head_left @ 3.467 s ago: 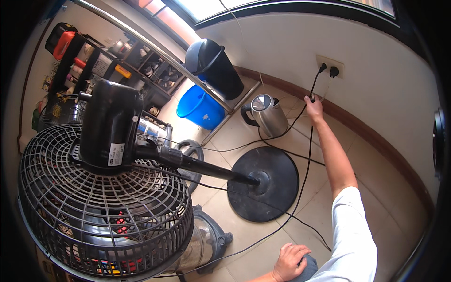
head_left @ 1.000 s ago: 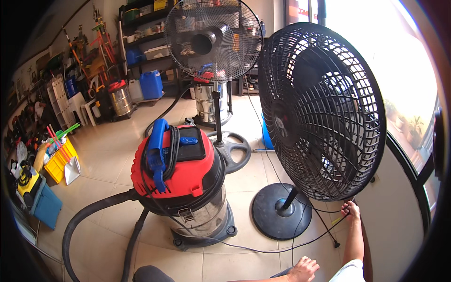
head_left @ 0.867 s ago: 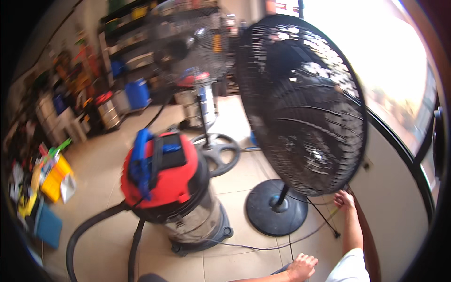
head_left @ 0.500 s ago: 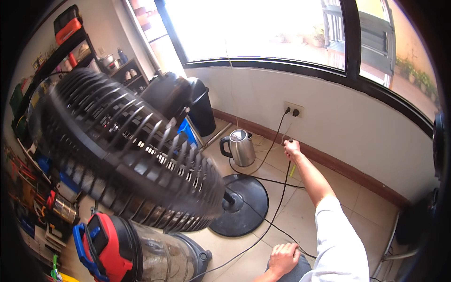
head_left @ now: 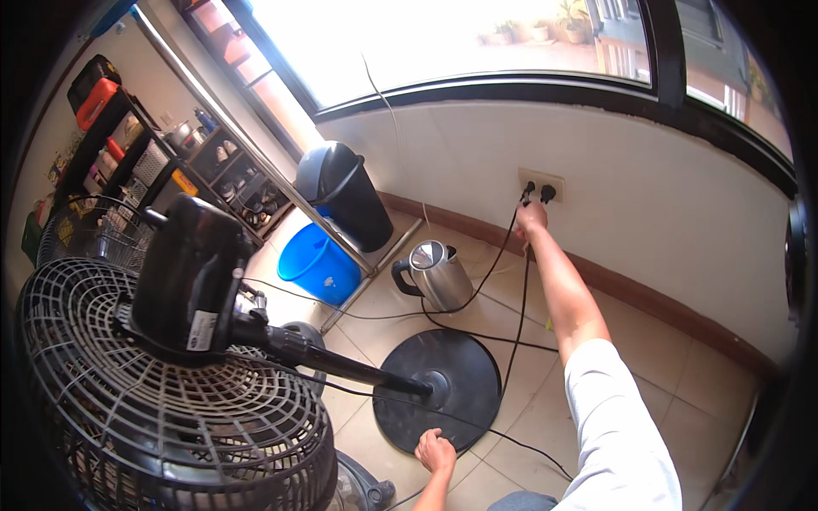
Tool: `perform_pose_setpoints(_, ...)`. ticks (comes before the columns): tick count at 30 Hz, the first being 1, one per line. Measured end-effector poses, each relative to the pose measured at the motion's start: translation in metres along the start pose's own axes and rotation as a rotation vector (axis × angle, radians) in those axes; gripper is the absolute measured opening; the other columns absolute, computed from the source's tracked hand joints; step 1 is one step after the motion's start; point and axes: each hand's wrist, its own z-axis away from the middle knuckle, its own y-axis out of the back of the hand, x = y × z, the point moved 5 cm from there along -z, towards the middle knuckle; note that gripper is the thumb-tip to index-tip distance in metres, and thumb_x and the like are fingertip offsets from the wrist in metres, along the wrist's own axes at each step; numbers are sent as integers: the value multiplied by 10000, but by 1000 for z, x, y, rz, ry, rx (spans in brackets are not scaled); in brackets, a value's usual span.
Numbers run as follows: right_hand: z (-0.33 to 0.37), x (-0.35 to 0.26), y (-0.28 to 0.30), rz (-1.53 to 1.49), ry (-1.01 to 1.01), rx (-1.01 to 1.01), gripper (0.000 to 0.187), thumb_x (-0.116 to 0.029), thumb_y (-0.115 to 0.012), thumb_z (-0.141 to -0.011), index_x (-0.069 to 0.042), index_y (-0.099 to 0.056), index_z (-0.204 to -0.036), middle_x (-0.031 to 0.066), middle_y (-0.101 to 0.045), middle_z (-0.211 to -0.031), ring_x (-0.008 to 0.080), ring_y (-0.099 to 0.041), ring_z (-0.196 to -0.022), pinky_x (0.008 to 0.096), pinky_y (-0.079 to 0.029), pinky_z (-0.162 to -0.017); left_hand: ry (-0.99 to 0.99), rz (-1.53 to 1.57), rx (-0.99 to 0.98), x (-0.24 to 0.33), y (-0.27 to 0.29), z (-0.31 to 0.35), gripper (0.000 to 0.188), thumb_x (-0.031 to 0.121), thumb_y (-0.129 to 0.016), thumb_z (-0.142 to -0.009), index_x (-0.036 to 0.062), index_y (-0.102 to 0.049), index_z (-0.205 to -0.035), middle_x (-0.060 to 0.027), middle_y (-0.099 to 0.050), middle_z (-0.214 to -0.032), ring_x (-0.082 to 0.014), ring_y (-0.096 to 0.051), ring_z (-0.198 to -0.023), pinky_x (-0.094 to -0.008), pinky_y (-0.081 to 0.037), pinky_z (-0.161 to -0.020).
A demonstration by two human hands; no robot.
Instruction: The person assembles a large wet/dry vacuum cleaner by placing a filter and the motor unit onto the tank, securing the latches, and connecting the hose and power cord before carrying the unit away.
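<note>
My right hand [head_left: 530, 220] reaches out to the white wall socket [head_left: 541, 182], just under two black plugs, and is closed around a black cord [head_left: 520, 298] hanging from one plug. My left hand [head_left: 436, 450] rests on the tiled floor at the near edge of the round black fan base [head_left: 439, 387], holding nothing. The black pedestal fan [head_left: 170, 383] leans across the left, its cage close to the camera. A steel electric kettle [head_left: 434, 274] stands on the floor between the fan base and the wall.
A blue bucket [head_left: 319, 266] and a dark lidded bin [head_left: 345, 192] stand by the wall on the left. A shelf rack [head_left: 162, 162] with tools runs along the far left. Cords trail over the floor tiles. Part of a vacuum [head_left: 362, 490] sits under the fan.
The view swung from the room with the red vacuum and fans back to the wall. My right hand has stayed at the socket; my left hand stays on the floor.
</note>
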Motion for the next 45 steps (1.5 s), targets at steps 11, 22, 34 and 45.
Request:
perform_pose_setpoints(11, -43, 3, -5, -287, -80, 26, 300, -263, -504, -838, 34, -502, -799, 96, -540, -638, 162, -508, -392, 272, -295, -293, -218, -675, -564, -14, -69, -11, 670, 424, -505, -795, 86, -254, -1316, -164, -239, -1362, -281, -240, -1259, -481, -154, -1016)
perform_pose_setpoints(22, -78, 3, -25, -213, 21, 40, 254, -197, -458, -806, 17, -583, -747, 116, -600, -639, 182, -581, -521, 342, -457, -427, -451, -860, -676, -10, -81, -21, 729, 450, -517, -773, 89, -220, -1332, -203, -233, -1354, -290, -251, -1254, -428, -193, -1015)
perform_pose_setpoints(34, 90, 115, -62, 435, 34, -479, 378, -326, -575, -761, 45, -532, -703, 147, -553, -581, 239, -568, -487, 351, -467, -555, -353, -858, -764, -29, -74, -19, 854, 450, -557, -715, 25, -154, -1336, -282, -191, -1343, -351, -232, -1253, -419, -208, -1009)
perform_pose_setpoints(45, -51, 38, -53, -366, 387, 271, 311, -286, -487, -846, -10, -442, -982, 98, -535, -743, 216, -520, -620, 328, -421, -534, -373, -817, -808, -21, -88, -25, 860, 465, -544, -707, 40, -155, -1345, -275, -166, -1356, -350, -199, -1269, -397, -169, -1026)
